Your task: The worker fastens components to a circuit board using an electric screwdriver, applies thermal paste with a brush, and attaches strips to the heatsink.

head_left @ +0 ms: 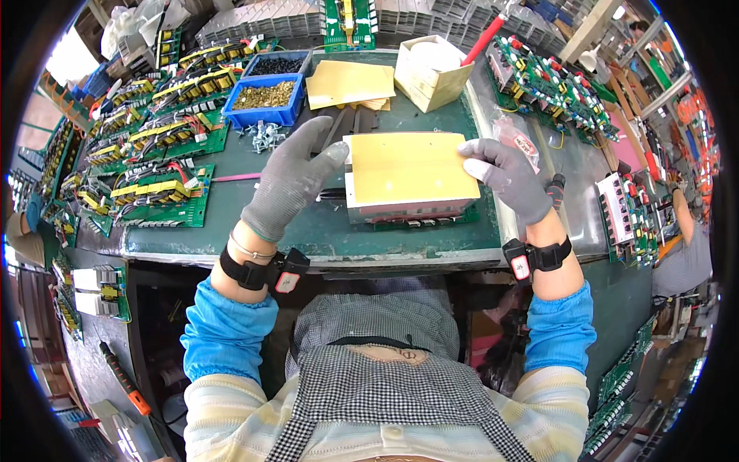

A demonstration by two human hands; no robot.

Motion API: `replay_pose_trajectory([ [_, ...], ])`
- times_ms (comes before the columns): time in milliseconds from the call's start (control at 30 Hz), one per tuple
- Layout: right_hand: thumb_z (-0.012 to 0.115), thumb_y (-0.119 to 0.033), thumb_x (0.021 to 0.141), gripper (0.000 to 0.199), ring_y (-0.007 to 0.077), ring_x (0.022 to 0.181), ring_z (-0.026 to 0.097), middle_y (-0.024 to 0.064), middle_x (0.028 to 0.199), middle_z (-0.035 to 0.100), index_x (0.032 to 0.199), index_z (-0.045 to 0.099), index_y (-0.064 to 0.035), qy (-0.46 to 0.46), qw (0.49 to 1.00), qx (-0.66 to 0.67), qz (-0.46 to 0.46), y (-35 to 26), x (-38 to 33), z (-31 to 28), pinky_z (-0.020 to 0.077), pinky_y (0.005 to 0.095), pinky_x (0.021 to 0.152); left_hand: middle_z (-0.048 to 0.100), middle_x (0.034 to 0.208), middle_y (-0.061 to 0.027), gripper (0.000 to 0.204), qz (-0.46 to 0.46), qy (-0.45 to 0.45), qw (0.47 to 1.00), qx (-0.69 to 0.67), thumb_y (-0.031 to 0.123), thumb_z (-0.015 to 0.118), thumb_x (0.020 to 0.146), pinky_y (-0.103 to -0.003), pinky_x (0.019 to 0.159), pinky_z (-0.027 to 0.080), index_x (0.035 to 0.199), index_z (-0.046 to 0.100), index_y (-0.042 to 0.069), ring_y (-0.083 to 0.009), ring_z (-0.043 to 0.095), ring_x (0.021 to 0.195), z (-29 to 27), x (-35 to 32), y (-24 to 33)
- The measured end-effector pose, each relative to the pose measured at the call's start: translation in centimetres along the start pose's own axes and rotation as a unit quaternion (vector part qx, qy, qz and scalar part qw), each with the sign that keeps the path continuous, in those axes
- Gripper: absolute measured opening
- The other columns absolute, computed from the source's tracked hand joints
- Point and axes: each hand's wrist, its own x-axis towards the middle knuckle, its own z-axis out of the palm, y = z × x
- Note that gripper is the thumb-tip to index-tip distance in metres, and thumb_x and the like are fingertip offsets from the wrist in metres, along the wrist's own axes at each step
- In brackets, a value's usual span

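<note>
A yellow insulating sheet point(414, 171) covers the top of a silver metal block point(416, 209), which stands on a green circuit board point(431, 222) at the bench's front middle. At the sheet's left edge, my left hand point(289, 181) in a grey glove is open, thumb and fingers apart, its thumb tip close to the upper left corner. My right hand point(512, 177), gloved too, has its thumb and bent fingers closed at the sheet's right edge near the far corner. Whether any fingers reach beneath the sheet is hidden.
More yellow sheets point(350, 83) lie behind. Blue bins of brass point(263, 96) and black point(275, 63) small parts stand left of them, with loose screws point(265, 137) in front. Wired circuit boards point(158, 192) fill the left; a carton point(433, 73) stands at back right. A screwdriver point(555, 189) lies right.
</note>
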Motion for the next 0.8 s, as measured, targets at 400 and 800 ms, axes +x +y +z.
replay_pose_trajectory([
  [400,0.063,-0.016,0.095,0.028,0.0079,0.095,0.057,0.0008,0.101,0.066,0.116,0.065,0.0015,0.006,0.999,0.032,0.033,-0.1,0.2,-0.1,0.0456,0.0249,0.088,0.059,0.130,-0.0234,0.062,-0.029,-0.055,0.991,-0.119,0.023,0.069,0.091,-0.031,0.097,0.049,0.140,0.045,-0.007,-0.0246,0.061,0.115,1.4,1.0,-0.6],
  [800,0.068,-0.019,0.089,0.024,0.0201,0.074,0.060,0.0063,0.073,0.061,0.109,0.069,-0.0047,0.085,0.969,-0.219,-0.082,-3.2,-0.4,-2.1,0.0459,0.0361,0.077,0.060,0.123,-0.0118,0.058,-0.036,-0.068,0.980,-0.185,0.016,0.067,0.091,-0.029,0.092,0.048,0.139,0.045,-0.008,-0.0151,0.057,0.107,1.1,0.8,-0.1],
])
